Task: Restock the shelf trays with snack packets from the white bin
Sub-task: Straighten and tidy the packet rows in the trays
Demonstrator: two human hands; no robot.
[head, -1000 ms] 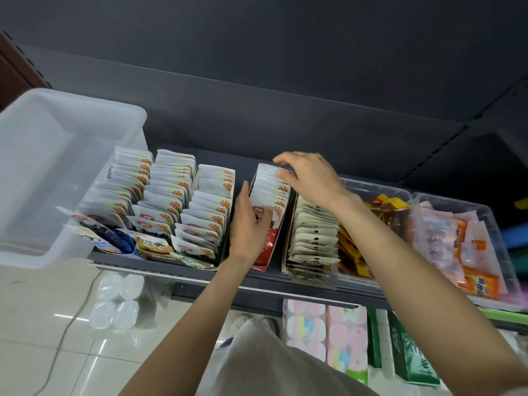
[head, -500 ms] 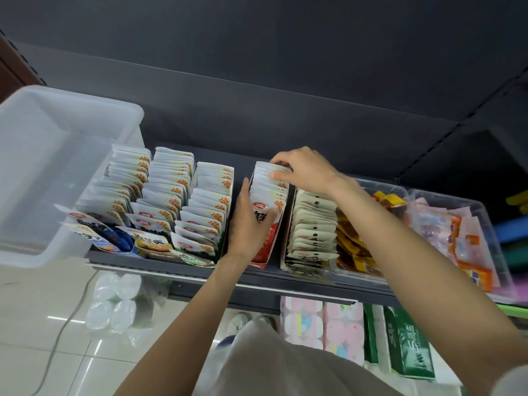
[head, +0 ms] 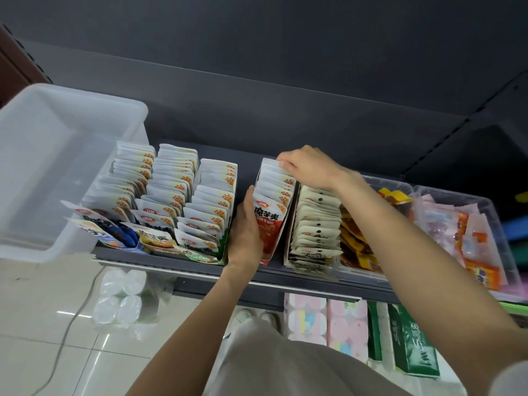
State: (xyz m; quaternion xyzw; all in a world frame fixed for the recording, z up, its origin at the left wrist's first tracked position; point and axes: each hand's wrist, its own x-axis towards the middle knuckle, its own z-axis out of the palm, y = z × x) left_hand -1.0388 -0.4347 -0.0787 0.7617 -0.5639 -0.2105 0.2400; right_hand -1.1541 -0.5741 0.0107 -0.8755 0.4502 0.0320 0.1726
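A row of red-and-white snack packets (head: 273,207) stands upright in a narrow shelf tray at the middle of the dark shelf (head: 183,262). My left hand (head: 246,230) presses flat against the left side of that row near its front. My right hand (head: 310,167) rests on the back of the row, fingertips pinching the rearmost packets' tops. The white bin (head: 57,167) sits at the left end of the shelf and looks empty inside. Three full rows of white packets (head: 177,195) stand between the bin and my left hand.
Right of the red row stands a tray of beige packets (head: 317,224), then a clear tub of yellow-brown snacks (head: 357,241) and a clear tub of pink and orange packets (head: 468,238). Tissue packs (head: 325,324) and green packs (head: 411,344) fill the shelf below. Bottles (head: 120,298) lie on the tiled floor.
My right hand has slid slightly left and back along the top of the red row. The left hand has stayed against the row's side. The view shifted a little.
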